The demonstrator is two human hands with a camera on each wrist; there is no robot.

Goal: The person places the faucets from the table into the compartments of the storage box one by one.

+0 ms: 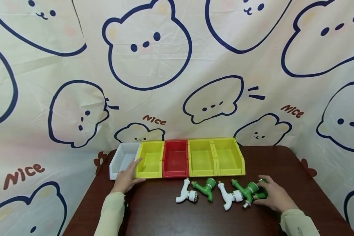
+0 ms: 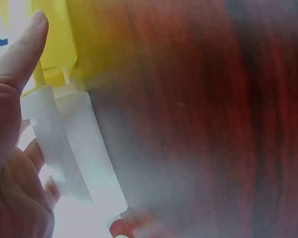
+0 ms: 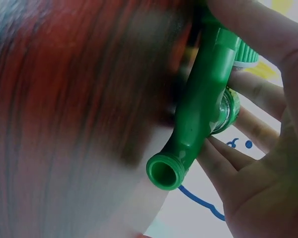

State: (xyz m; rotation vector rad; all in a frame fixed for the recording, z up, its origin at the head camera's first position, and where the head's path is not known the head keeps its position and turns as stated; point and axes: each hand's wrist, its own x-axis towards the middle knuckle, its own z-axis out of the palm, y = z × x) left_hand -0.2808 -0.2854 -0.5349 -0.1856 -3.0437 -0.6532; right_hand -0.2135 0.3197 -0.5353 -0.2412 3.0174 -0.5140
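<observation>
My right hand (image 1: 272, 195) grips a green faucet (image 3: 196, 101) at the right end of a row of faucets, thumb on one side and fingers on the other. Its open spout faces the right wrist camera. Against it in the head view lies another green faucet (image 1: 245, 190), beside a white faucet (image 1: 228, 196). Farther left are a second lying green faucet (image 1: 206, 189) and a second white faucet (image 1: 184, 193). My left hand (image 1: 126, 179) rests over the front of the white bin (image 1: 114, 168), thumb extended toward the neighbouring yellow bin (image 1: 148, 174); its fingers are partly hidden behind the bin's wall.
Right of these two bins, a red bin (image 1: 175, 173) and two more yellow bins (image 1: 202, 172) continue the row along the back of the dark wooden table (image 1: 165, 219). A printed cloth (image 1: 177, 108) with cartoon bears hangs behind and at both sides.
</observation>
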